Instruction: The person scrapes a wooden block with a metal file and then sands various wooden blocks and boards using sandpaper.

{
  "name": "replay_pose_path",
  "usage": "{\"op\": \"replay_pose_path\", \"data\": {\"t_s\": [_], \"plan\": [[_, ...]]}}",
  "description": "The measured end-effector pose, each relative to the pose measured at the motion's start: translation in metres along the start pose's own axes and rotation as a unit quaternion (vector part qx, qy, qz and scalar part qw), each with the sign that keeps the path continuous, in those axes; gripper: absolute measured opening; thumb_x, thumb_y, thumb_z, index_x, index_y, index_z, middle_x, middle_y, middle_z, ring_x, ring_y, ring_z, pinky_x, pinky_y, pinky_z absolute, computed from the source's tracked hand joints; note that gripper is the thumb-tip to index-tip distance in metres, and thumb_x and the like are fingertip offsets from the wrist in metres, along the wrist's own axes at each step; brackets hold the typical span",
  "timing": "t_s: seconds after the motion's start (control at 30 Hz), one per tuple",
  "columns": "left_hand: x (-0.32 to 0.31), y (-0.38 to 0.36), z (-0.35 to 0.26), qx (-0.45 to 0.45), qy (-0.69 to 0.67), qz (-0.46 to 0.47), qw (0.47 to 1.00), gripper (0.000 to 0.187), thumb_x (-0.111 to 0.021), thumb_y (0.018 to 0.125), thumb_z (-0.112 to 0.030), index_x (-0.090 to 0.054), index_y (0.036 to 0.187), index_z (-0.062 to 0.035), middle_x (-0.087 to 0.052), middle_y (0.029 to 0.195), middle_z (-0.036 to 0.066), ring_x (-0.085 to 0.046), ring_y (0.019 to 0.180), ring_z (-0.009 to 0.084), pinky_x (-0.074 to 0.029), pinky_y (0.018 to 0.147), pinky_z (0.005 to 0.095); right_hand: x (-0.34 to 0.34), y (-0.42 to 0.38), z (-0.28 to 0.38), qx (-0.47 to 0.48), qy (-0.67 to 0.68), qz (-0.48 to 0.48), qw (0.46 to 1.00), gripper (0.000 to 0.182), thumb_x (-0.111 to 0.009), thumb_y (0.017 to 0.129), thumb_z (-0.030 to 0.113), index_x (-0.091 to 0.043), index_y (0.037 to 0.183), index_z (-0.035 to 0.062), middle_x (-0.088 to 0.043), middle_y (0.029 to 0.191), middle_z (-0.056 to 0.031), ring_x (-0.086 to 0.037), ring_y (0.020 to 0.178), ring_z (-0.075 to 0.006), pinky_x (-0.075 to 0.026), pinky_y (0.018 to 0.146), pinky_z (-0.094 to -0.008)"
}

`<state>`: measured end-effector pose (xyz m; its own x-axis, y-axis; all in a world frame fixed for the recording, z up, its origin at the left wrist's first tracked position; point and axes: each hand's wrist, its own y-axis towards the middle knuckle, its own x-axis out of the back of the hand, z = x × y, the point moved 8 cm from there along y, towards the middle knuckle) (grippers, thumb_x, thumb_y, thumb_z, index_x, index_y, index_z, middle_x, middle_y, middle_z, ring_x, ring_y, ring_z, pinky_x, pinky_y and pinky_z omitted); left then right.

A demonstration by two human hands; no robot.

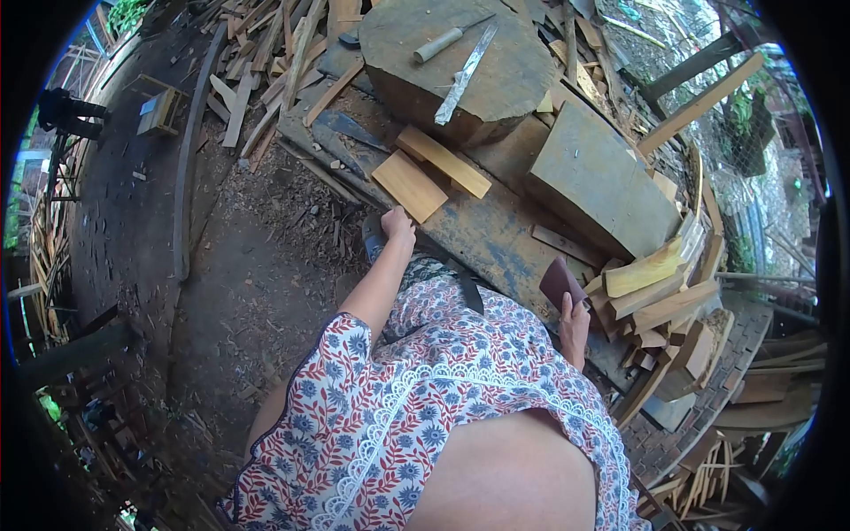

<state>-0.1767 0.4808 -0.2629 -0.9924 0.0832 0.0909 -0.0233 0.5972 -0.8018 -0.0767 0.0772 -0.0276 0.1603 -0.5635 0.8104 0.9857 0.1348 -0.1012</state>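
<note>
My left hand (398, 223) is curled into a fist near the front edge of the low bench (482, 234), with nothing showing in it. Just beyond it lies a flat rectangular wood block (410, 186). A longer wood piece (447, 162) sits right behind that block. On the right, my right hand (574, 329) is closed around the lower edge of a thin, flat, dark maroon piece (561, 281), holding it tilted upright over the bench. The fingers behind the piece are hidden.
A large round stump (452, 80) carries a wooden-handled tool (438, 46) and a silvery strip (467, 75). Beside it slopes a big greyish wood block (606, 190). Cut wood pieces (664, 288) pile up at the right; scrap sticks (266, 71) lie at the back left.
</note>
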Motion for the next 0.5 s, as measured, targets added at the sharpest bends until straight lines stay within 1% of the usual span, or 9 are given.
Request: {"op": "replay_pose_path", "data": {"t_s": [0.07,0.1,0.13,0.17,0.23,0.3,0.33,0.4,0.5], "plan": [[-0.009,-0.003,0.007,0.051,0.015,0.021,0.998,0.013,-0.052,0.080,-0.015,-0.057,0.082,-0.0035,-0.053,0.071,0.006,-0.048,0.053,0.0166,-0.034,0.042,0.0321,0.001,0.004,0.001,0.006,0.002,0.001,1.000,0.041,-0.049,0.091,0.030,-0.050,0.077,-0.0085,-0.052,0.071,-0.0288,-0.049,0.066,-0.0447,-0.039,0.057,-0.0439],[-0.011,0.000,0.009,0.050,0.013,0.022,0.998,0.013,-0.052,0.080,-0.015,-0.057,0.082,-0.0035,-0.053,0.071,0.006,-0.048,0.053,0.0166,-0.034,0.042,0.0321,-0.002,0.004,-0.009,-0.028,-0.038,0.027,0.998,0.039,-0.049,0.091,0.030,-0.052,0.081,-0.0077,-0.053,0.072,-0.0285,-0.051,0.069,-0.0445,-0.040,0.059,-0.0431],[-0.015,0.003,0.011,0.049,0.016,0.040,0.998,0.015,-0.053,0.080,-0.017,-0.056,0.086,-0.0038,-0.054,0.075,0.007,-0.049,0.055,0.0172,-0.037,0.045,0.0334,-0.005,0.003,-0.018,-0.063,-0.079,0.053,0.993,0.037,-0.048,0.092,0.030,-0.054,0.086,-0.0069,-0.054,0.074,-0.0282,-0.052,0.071,-0.0444,-0.041,0.060,-0.0423],[-0.020,0.005,0.014,0.048,0.020,0.057,0.997,0.017,-0.054,0.080,-0.018,-0.055,0.091,-0.0040,-0.055,0.078,0.008,-0.050,0.058,0.0179,-0.040,0.048,0.0347,-0.004,0.002,-0.021,-0.063,-0.079,0.051,0.994,0.037,-0.048,0.092,0.030,-0.054,0.086,-0.0069,-0.054,0.074,-0.0282,-0.052,0.071,-0.0444,-0.041,0.060,-0.0423],[-0.024,0.008,0.020,0.066,0.045,0.058,0.995,0.021,-0.056,0.080,-0.019,-0.054,0.093,-0.0036,-0.055,0.079,0.008,-0.050,0.058,0.0184,-0.042,0.050,0.0354,-0.005,-0.001,-0.024,-0.061,-0.065,0.052,0.995,0.036,-0.048,0.092,0.029,-0.055,0.092,-0.0058,-0.055,0.076,-0.0278,-0.053,0.074,-0.0441,-0.042,0.061,-0.0413],[-0.029,0.005,0.020,0.083,0.069,0.056,0.993,0.025,-0.059,0.079,-0.021,-0.054,0.096,-0.0031,-0.055,0.079,0.008,-0.050,0.058,0.0188,-0.044,0.051,0.0362,-0.004,-0.005,-0.019,-0.032,-0.033,0.031,0.998,0.036,-0.048,0.092,0.029,-0.055,0.092,-0.0062,-0.055,0.076,-0.0279,-0.053,0.074,-0.0442,-0.042,0.061,-0.0416],[-0.035,-0.001,0.017,0.080,0.066,0.065,0.992,0.027,-0.061,0.078,-0.022,-0.054,0.096,-0.0036,-0.054,0.078,0.008,-0.049,0.056,0.0188,-0.043,0.051,0.0353,-0.003,-0.006,-0.013,-0.003,-0.002,0.012,1.000,0.036,-0.048,0.092,0.029,-0.055,0.091,-0.0067,-0.055,0.076,-0.0280,-0.053,0.074,-0.0444,-0.042,0.060,-0.0418],[-0.044,-0.007,0.014,0.079,0.062,0.071,0.992,0.029,-0.064,0.076,-0.023,-0.054,0.096,-0.0040,-0.054,0.077,0.008,-0.047,0.055,0.0187,-0.043,0.050,0.0344,-0.004,-0.008,-0.006,0.006,0.011,0.012,1.000,0.036,-0.048,0.092,0.029,-0.055,0.091,-0.0069,-0.055,0.076,-0.0281,-0.053,0.074,-0.0445,-0.042,0.061,-0.0420],[-0.050,-0.006,0.009,0.077,-0.005,0.046,0.996,0.034,-0.068,0.073,-0.021,-0.055,0.098,-0.0030,-0.056,0.080,0.009,-0.052,0.058,0.0205,-0.042,0.048,0.0350,-0.007,-0.007,-0.005,0.012,0.015,0.020,1.000,0.037,-0.048,0.092,0.029,-0.055,0.091,-0.0071,-0.055,0.076,-0.0283,-0.053,0.074,-0.0447,-0.041,0.061,-0.0423]]}}
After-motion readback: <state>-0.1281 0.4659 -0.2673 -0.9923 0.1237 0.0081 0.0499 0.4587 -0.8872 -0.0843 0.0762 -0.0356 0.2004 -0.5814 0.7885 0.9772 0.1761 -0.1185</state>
